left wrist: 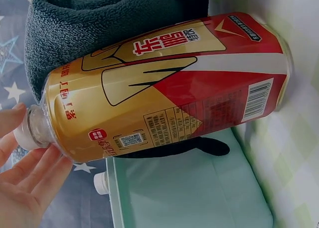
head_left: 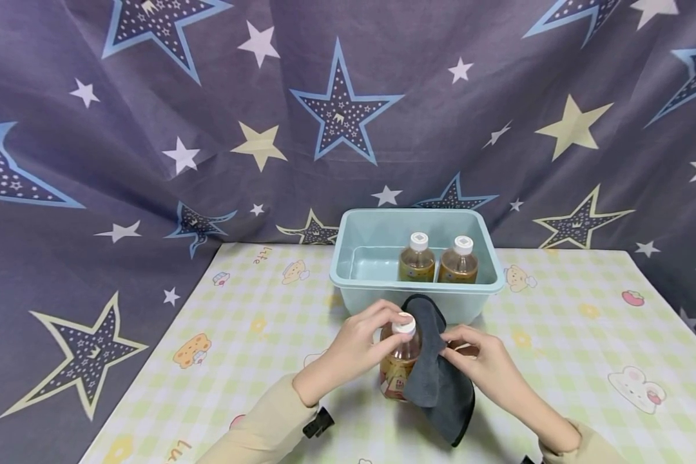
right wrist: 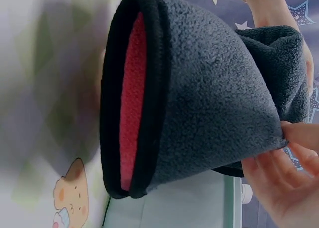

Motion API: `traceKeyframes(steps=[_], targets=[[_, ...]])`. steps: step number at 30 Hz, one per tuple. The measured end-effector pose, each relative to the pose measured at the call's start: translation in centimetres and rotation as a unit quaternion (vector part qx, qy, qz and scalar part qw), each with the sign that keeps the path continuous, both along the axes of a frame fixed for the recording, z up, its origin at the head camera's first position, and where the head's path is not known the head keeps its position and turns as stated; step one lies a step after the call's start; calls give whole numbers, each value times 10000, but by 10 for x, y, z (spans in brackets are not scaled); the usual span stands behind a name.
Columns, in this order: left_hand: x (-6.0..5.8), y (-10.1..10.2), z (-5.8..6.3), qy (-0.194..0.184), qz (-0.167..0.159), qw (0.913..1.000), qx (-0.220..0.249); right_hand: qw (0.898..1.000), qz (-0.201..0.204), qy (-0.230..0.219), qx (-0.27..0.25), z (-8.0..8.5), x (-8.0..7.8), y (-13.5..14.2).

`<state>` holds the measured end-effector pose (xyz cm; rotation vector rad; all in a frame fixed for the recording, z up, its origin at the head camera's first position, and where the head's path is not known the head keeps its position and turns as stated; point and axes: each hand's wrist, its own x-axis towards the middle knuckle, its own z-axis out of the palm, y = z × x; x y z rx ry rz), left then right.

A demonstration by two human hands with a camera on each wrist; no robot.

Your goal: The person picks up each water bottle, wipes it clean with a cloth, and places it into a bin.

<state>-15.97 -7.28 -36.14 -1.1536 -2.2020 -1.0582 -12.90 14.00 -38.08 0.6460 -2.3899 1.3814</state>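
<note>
My left hand [head_left: 364, 337] grips the white cap of a drink bottle [head_left: 396, 370], fingers and thumb around it. In the left wrist view the bottle [left wrist: 164, 88] has a gold and red printed label and stands on the table. Beside it my right hand [head_left: 483, 356] pinches a dark grey cloth [head_left: 435, 361] between thumb and fingers. The cloth hangs down against the bottle's right side. In the right wrist view the cloth [right wrist: 214, 93] has black edging and a strip of red inside its fold. The right hand [right wrist: 286, 173] holds its edge there.
Behind the hands stands a light blue plastic bin [head_left: 359, 283]. Inside it, on the right, are two similar bottles, one [head_left: 417, 261] left of the other [head_left: 459, 263]. A checked cloth [head_left: 562, 335] covers the table. A star-patterned curtain [head_left: 441, 148] hangs behind.
</note>
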Motion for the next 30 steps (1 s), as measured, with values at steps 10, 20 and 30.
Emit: traceKeyframes(steps=[10,20,30], targets=[[2,0,2,-61,-27,10000,-16,9981,-79,-611,97,-8,0,-3],[2,0,1,-140,-56,9999,-22,9908,89,-1191,634,-32,-1,-2],[1,1,1,-123,-62,9999,-30,9896,174,-1132,870,-51,0,-2]])
